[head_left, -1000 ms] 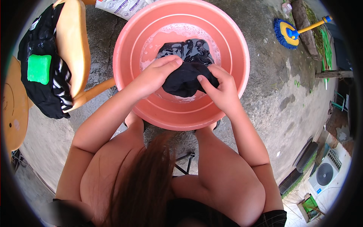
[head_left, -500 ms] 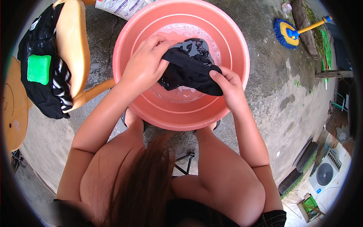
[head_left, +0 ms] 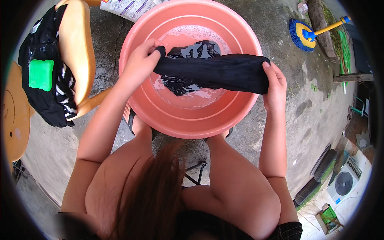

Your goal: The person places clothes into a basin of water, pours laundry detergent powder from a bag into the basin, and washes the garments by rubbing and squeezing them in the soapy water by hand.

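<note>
A wet black cloth garment point(head_left: 212, 73) is stretched in a long band above the pink basin point(head_left: 134, 52); its exact kind I cannot make out. My left hand point(head_left: 142, 62) pinches its left end, over the basin's left side. At the other end my right hand point(head_left: 275, 85) grips the cloth by a corner, just past the basin's right rim. Below the band, more black cloth point(head_left: 196, 49) lies in the soapy water point(head_left: 204, 102), partly hidden by the stretched piece.
To my left a yellow chair point(head_left: 78, 52) bears black clothes point(head_left: 42, 102) with a green bar of soap point(head_left: 41, 75) on top. Behind the basin stands a white printed bag point(head_left: 126, 9). A blue-and-yellow mop head point(head_left: 302, 35) lies on the concrete floor point(head_left: 294, 108) at the far right.
My hands have moved apart, the left one leftward and the right one rightward past the rim. The bunched black garment is now pulled out into a long band.
</note>
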{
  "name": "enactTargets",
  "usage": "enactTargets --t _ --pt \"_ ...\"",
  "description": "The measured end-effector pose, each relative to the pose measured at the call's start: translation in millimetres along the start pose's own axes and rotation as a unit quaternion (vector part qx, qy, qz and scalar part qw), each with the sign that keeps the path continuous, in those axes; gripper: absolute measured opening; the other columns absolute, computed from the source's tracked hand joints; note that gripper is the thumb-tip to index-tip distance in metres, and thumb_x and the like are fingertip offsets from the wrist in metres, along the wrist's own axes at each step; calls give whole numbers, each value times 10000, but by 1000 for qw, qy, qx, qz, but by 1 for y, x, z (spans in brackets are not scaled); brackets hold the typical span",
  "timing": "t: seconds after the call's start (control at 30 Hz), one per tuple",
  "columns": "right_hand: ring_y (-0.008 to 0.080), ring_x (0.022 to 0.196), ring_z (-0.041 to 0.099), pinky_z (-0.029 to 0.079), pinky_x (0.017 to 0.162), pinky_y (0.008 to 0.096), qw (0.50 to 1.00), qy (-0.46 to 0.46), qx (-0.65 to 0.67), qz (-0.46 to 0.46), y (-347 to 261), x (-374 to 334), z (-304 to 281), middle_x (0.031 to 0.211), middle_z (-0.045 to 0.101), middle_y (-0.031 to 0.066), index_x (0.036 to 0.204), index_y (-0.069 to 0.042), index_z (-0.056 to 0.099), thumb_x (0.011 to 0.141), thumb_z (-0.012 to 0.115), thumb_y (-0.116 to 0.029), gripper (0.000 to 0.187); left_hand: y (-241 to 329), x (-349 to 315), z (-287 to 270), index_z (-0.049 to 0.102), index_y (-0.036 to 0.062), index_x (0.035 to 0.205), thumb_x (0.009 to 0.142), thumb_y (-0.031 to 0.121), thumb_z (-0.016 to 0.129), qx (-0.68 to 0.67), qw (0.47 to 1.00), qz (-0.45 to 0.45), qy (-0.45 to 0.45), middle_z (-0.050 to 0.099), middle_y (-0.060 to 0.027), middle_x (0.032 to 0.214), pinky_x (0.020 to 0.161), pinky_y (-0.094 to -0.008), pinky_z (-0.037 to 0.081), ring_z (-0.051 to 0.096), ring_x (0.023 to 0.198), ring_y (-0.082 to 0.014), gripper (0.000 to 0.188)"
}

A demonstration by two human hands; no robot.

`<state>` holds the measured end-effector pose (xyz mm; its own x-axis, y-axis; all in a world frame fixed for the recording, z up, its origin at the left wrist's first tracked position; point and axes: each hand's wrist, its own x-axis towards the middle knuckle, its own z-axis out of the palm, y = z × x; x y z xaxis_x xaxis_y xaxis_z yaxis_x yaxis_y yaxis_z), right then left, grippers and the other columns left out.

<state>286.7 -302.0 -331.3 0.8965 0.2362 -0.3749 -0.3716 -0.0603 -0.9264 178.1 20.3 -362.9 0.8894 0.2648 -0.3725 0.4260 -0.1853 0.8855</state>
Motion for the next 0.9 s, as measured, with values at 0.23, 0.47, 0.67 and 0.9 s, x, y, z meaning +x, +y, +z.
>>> enactTargets --t 0.23,0.47,0.67,0.9 --pt "122 926 577 441 843 238 992 -107 -63 -32 -4 -17 21 992 627 52 1069 61 615 884 476 -49 256 -16 -12 16 606 29 1097 823 122 670 455 867 167 -116 632 -129 1029 864 -407 484 605 1032 -270 296" --pt "362 860 578 482 763 406 872 -298 -349 -172 14 -49 79 984 540 174 1020 43 567 764 546 -14 263 9 -31 62 587 47 1062 950 296 607 -185 949 -138 -213 619 -47 983 758 -259 529 614 897 -118 274" --pt "328 807 644 514 741 355 889 -255 -326 -193 26 -37 69 1030 594 184 1102 47 584 850 626 -131 311 -11 -18 46 576 47 1063 986 202 518 -304 944 -110 -66 624 -40 1025 798 -292 526 610 937 -119 183" --pt "87 786 617 492 691 237 964 -136 -212 91 29 -1 18 856 675 52 1019 33 642 889 654 -134 212 -17 6 7 595 39 980 974 149 448 -378 920 -55 90 620 -34 903 803 -274 457 593 852 -118 184"
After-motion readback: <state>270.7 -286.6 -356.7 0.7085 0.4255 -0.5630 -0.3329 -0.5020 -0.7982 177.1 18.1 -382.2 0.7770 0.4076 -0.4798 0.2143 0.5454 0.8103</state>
